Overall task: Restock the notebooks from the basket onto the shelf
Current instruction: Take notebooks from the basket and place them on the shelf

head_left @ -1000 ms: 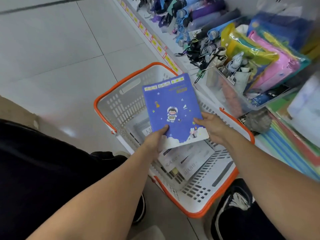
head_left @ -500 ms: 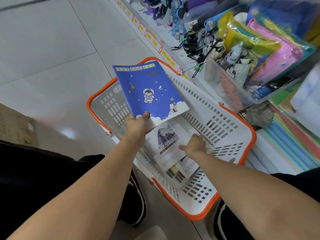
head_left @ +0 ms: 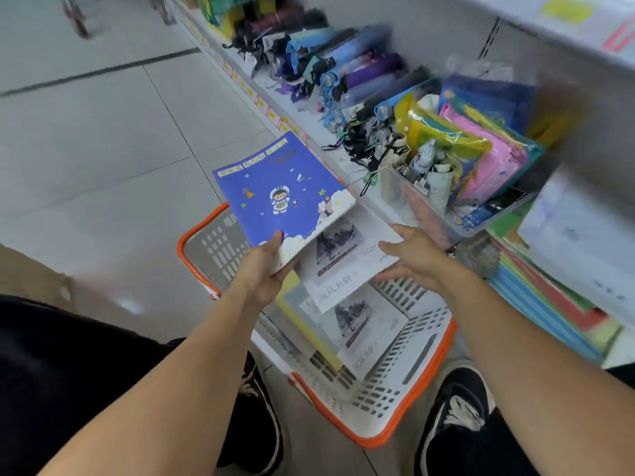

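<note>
My left hand [head_left: 264,266] grips the near edge of a blue notebook [head_left: 278,190] with an astronaut cover, held above the far end of the basket. My right hand [head_left: 417,261] pinches the right edge of a white notebook [head_left: 343,259] with a dark picture, lifted just over the basket and partly under the blue one. The white basket with an orange rim [head_left: 378,441] stands on the floor between my feet. More notebooks lie inside it, a white one [head_left: 364,324] and a yellow one [head_left: 302,321]. The low shelf [head_left: 378,204] runs along the right.
On the shelf lie rows of folded umbrellas [head_left: 343,73], a clear bin of coloured pouches [head_left: 474,166] and a stack of coloured folders [head_left: 549,314]. My black shoes [head_left: 453,417] flank the basket. Grey tiled floor [head_left: 103,132] spreads to the left.
My right hand has lifted a white notebook out of the basket. The left hand kept hold of the blue notebook, and the view has tilted up toward the shelf.
</note>
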The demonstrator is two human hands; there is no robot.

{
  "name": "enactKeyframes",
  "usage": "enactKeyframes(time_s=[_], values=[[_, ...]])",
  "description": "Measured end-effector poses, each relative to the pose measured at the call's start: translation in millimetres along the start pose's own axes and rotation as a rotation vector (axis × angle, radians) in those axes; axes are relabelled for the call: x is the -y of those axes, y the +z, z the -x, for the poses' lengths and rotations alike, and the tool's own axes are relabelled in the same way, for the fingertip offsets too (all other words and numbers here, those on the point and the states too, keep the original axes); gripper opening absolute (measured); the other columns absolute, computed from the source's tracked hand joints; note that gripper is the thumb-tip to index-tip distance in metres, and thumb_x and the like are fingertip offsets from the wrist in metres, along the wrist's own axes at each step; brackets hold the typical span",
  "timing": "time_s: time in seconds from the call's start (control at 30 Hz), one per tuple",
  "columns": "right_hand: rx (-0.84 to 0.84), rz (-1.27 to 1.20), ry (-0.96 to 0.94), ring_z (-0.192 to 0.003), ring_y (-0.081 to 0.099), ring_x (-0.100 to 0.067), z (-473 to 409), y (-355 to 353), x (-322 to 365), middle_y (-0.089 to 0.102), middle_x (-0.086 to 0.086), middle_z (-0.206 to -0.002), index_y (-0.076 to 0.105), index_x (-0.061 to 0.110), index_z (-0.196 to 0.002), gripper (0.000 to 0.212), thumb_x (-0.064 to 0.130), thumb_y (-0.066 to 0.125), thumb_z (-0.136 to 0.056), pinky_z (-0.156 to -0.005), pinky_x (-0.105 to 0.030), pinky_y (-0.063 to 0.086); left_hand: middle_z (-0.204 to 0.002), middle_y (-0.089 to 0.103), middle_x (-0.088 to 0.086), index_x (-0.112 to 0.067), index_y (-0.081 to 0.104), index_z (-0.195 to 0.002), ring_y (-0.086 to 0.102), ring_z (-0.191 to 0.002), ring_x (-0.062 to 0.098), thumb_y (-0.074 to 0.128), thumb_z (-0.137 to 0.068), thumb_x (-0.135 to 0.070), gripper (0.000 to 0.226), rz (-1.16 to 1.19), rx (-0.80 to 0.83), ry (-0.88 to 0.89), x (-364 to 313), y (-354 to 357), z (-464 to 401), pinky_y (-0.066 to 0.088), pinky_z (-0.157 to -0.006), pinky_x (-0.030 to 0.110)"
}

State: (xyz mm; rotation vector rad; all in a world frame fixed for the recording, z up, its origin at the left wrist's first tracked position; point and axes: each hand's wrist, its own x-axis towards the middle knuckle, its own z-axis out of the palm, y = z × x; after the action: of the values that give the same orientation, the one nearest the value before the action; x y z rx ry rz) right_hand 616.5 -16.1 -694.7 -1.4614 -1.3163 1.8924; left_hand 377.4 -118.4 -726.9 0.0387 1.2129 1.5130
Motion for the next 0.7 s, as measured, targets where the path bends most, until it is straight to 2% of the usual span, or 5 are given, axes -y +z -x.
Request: enactKeyframes(time_s=[0.1,0.2,0.33,0.53,0.7], values=[[-0.078,-0.131,-0.169,-0.09,0.072,-0.026,26,-16,58,0.068,-0.009,-0.117,0.05,0.013,-0.136,0.037,0.002,0.05,-0.101,-0.061,-0.041,0.062,-0.091,0.077,-0.008,-0.022,0.065,-0.107,0.073,-0.075,0.008,0.063,-0.094,-0.018,0.014,-0.017,0.061,0.044,-31,35,13,0.057,-0.057,0.022],[-0.172,-0.174,-0.345,-0.077,0.073,-0.016,51,-35,123,0.069,-0.004,-0.108,0.057,0.017,-0.121,0.024,0.004,0.046,-0.103,-0.056,-0.035,0.061,-0.082,0.077,-0.006,-0.018,0.064,-0.102,0.073,-0.068,0.009,0.065,-0.092,-0.014,0.01,-0.003,0.08,0.137,-77,82,24,0.057,-0.054,0.023],[-0.194,-0.298,-0.42,-0.091,0.069,-0.025,82,-59,185,0.066,-0.009,-0.113,0.052,0.014,-0.124,0.022,0.008,0.043,-0.105,-0.061,-0.036,0.062,-0.086,0.076,-0.004,-0.019,0.065,-0.1,0.071,-0.067,0.009,0.067,-0.09,-0.018,0.011,0.016,0.218,0.157,-134,140,42,0.055,-0.054,0.021],[-0.123,-0.313,-0.436,-0.081,0.074,-0.027,99,-55,192,0.074,-0.014,-0.103,0.063,0.007,-0.116,0.021,0.007,0.047,-0.103,-0.058,-0.032,0.059,-0.089,0.076,-0.005,-0.02,0.07,-0.098,0.072,-0.065,0.008,0.067,-0.09,-0.02,0.008,-0.226,0.399,0.253,-175,213,67,0.055,-0.051,0.023],[-0.158,-0.241,-0.638,-0.084,0.075,-0.025,115,-55,201,0.077,-0.006,-0.099,0.067,0.018,-0.115,0.027,0.007,0.046,-0.103,-0.061,-0.038,0.06,-0.102,0.076,-0.005,-0.024,0.066,-0.111,0.074,-0.079,0.011,0.066,-0.09,-0.022,0.021,-0.309,0.485,0.368,-190,209,68,0.056,-0.058,0.024]])
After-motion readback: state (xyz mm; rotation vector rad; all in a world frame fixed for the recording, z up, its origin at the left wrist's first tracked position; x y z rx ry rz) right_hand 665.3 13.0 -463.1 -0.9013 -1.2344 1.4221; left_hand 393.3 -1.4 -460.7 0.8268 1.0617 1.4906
